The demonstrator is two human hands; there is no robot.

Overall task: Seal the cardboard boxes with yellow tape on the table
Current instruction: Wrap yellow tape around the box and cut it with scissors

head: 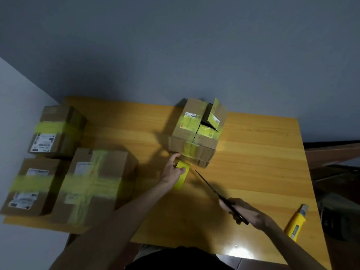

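nearest, at 5 o'clock on the counter (253,156), the right hand (247,212) grips black scissors (212,187), fingers curled round the handles. the blades point toward 11 o'clock, with the tip just beside the tape roll (182,177); whether they touch is not clear. a yellow cutter (295,224) lies flat at 4 o'clock, near the counter's right edge and apart from the rest.

toward the middle, the left hand (172,168) holds the yellow tape roll with curled fingers, one finger stretched out to touch the lower near edge of the middle box (196,133). a strip of yellow tape runs up that box's near face and over its top. the top flaps are not flat: one at the far right stands tilted up and a dark gap shows beneath it. what is inside cannot be seen.

at 9 o'clock stand three blurred closed boxes: the big box (95,184) crossed with yellow tape, the near-left box (29,188) and the far-left box (56,131), each banded once. their contents are hidden.
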